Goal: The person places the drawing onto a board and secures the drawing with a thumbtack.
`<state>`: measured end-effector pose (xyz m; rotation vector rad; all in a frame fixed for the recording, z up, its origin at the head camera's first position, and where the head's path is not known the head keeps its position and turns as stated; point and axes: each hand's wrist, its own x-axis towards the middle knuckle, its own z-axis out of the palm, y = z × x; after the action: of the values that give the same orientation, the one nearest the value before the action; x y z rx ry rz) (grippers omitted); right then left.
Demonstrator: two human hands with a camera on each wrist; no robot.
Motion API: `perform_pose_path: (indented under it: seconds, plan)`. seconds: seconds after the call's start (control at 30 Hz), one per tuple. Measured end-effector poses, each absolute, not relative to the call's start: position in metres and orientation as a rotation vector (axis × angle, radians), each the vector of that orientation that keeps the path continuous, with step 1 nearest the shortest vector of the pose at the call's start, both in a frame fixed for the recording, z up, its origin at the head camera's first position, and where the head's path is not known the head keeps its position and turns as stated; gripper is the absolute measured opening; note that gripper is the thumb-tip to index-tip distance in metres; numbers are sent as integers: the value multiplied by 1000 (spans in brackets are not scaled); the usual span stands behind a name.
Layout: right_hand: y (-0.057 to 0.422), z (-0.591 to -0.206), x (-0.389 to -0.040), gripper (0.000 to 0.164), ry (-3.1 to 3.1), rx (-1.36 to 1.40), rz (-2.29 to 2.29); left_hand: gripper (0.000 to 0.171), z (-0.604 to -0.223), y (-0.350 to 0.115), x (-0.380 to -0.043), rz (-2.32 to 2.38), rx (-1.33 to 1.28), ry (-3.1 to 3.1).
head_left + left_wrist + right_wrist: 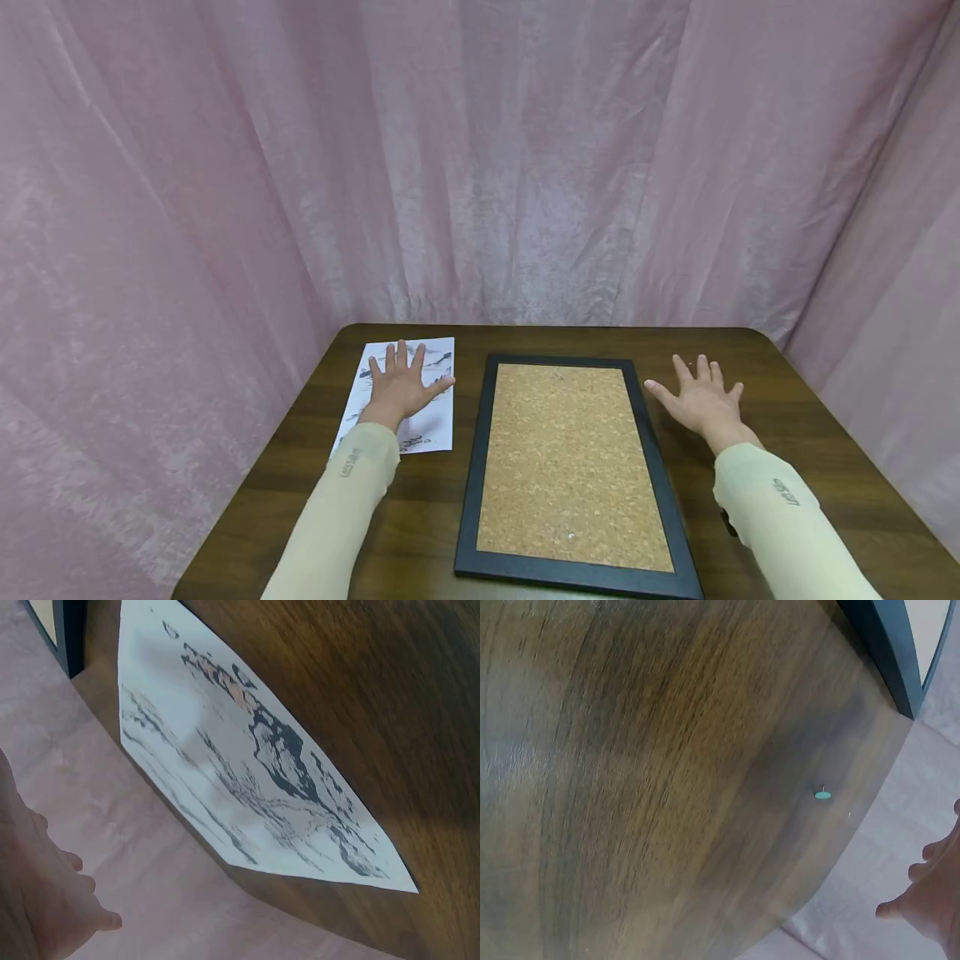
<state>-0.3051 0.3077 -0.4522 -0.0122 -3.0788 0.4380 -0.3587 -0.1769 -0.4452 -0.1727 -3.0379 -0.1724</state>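
Note:
My left hand (397,389) is spread over a white sheet of paper (437,429) at the table's left side, holding nothing. In the left wrist view, dark ink-style drawing covers the paper (225,757), and the hand (49,889) appears apart from it. To the right of a black-framed cork board (573,467), my right hand (703,402) is above the table, fingers spread and holding nothing. A thumbtack (823,795) with a pale green head lies on the wood below the right hand (930,892), its pin pointing up.
The cork board lies flat in the middle of the dark wooden table (420,517), between both hands. Pink curtains (525,167) hang close behind the table's far edge and along both sides.

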Motion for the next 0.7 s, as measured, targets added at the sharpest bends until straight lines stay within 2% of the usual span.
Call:
perform_pose_path:
  seconds: [0.7]
  plan:
    - [328,-446,-298,88,-3054,-70,554,97,-429,-212,-354,-286,-66,-3025]
